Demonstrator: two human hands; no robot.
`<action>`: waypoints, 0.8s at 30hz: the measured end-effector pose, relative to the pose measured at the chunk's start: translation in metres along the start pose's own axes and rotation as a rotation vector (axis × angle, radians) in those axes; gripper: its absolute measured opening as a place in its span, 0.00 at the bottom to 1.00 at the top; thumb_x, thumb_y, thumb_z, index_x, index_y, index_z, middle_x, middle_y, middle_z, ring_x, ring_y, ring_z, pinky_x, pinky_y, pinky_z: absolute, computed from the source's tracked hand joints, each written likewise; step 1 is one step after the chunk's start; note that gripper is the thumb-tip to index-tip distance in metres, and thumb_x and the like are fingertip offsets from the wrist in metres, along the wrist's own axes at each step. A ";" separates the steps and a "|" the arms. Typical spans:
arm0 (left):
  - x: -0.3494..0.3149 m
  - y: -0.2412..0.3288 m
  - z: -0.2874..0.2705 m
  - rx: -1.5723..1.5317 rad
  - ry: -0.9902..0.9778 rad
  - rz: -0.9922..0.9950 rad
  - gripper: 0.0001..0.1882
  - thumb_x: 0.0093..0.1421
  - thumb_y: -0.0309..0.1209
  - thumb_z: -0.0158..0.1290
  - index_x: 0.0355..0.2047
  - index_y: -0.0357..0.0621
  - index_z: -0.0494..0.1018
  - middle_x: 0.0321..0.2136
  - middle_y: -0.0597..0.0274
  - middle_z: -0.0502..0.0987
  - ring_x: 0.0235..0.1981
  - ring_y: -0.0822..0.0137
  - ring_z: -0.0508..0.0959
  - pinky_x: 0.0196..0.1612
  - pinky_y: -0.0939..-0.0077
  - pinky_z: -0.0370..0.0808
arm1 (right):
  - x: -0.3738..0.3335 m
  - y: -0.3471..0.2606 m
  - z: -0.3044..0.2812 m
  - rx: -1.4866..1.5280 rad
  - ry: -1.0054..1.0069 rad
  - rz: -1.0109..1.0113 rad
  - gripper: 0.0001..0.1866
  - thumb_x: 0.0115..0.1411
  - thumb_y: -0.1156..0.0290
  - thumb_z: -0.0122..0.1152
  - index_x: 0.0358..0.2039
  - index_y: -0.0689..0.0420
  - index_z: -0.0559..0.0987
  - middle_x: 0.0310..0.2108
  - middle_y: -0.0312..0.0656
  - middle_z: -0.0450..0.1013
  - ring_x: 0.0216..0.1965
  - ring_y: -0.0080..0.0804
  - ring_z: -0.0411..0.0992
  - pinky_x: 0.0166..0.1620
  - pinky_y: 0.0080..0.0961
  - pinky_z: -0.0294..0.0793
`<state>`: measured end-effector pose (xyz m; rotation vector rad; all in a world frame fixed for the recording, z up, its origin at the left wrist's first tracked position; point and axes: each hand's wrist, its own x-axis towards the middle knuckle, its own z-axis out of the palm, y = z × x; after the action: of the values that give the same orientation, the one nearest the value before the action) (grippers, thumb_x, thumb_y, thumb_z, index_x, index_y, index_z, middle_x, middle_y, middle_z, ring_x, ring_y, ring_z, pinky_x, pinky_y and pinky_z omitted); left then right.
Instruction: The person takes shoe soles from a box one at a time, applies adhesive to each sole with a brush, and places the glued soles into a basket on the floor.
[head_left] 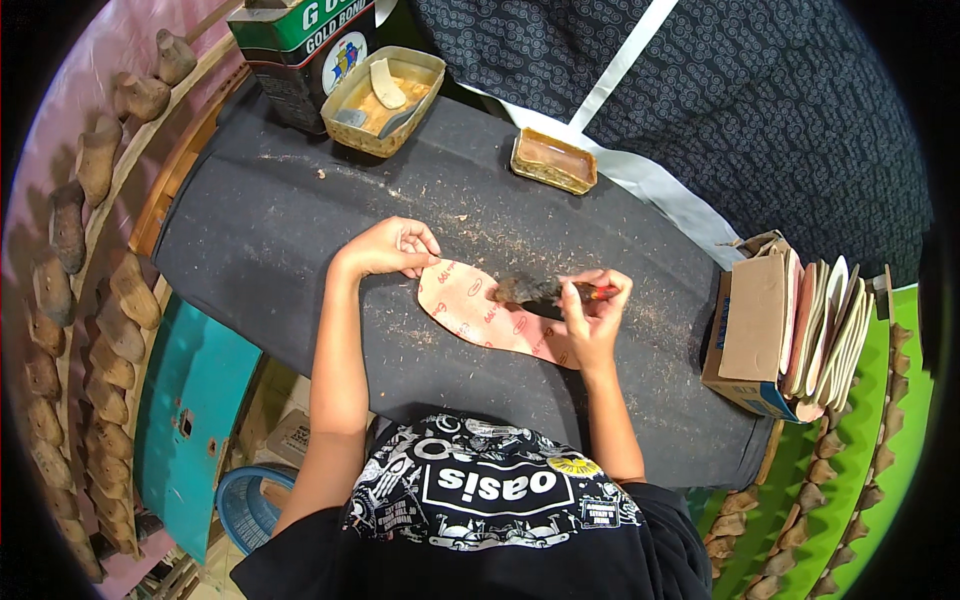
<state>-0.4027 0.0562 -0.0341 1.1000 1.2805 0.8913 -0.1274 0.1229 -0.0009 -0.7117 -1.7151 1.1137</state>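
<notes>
A peach-coloured insole (pixel 455 298) with red printing lies on the dark cloth in front of me. Its far left end is pinched between the thumb and fingers of my left hand (pixel 393 247). My right hand (pixel 597 308) is closed around a brush (pixel 523 290) with dark, clumped bristles and a reddish handle. The bristles are over the middle of the insole, along its far edge; whether they touch it I cannot tell. The right hand is above the insole's narrower right end.
Brown crumbs litter the cloth-covered table (pixel 250 210). At the far left are a large tin can (pixel 300 75) and a crusted tub (pixel 365 138) with scraps. A small amber-filled container (pixel 555 162) stands farther right. A cardboard box (pixel 745 320) of insoles is at the right. Shoe lasts (pixel 97 160) line racks.
</notes>
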 end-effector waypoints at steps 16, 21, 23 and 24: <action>0.013 0.001 0.017 -0.023 0.319 0.164 0.06 0.49 0.26 0.49 0.27 0.37 0.65 0.20 0.68 0.67 0.17 0.82 0.68 0.16 0.89 0.66 | 0.044 -0.001 -0.018 0.157 0.301 -0.125 0.13 0.54 0.79 0.46 0.33 0.55 0.53 0.29 0.47 0.68 0.21 0.23 0.66 0.26 0.16 0.68; 0.026 -0.008 0.021 0.059 0.533 0.279 0.07 0.48 0.26 0.50 0.28 0.38 0.67 0.22 0.67 0.70 0.21 0.83 0.67 0.22 0.90 0.64 | 0.097 0.019 -0.005 0.200 0.343 -0.294 0.15 0.52 0.80 0.49 0.36 0.57 0.54 0.32 0.45 0.66 0.27 0.23 0.67 0.31 0.18 0.71; 0.029 -0.014 0.021 0.003 0.568 0.326 0.07 0.48 0.26 0.50 0.29 0.38 0.67 0.22 0.67 0.70 0.20 0.83 0.67 0.22 0.89 0.64 | 0.114 0.027 0.001 0.217 0.334 -0.310 0.15 0.52 0.80 0.49 0.36 0.57 0.54 0.30 0.43 0.65 0.27 0.23 0.68 0.31 0.16 0.70; 0.031 -0.016 0.020 -0.012 0.581 0.326 0.07 0.48 0.26 0.50 0.29 0.38 0.67 0.22 0.67 0.70 0.20 0.83 0.67 0.22 0.89 0.64 | 0.122 0.034 0.001 0.190 0.346 -0.303 0.15 0.52 0.77 0.50 0.36 0.58 0.56 0.28 0.41 0.66 0.27 0.21 0.67 0.30 0.15 0.68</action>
<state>-0.3804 0.0788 -0.0590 1.0973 1.5802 1.5415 -0.1774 0.2386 0.0157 -0.4741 -1.3490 0.8702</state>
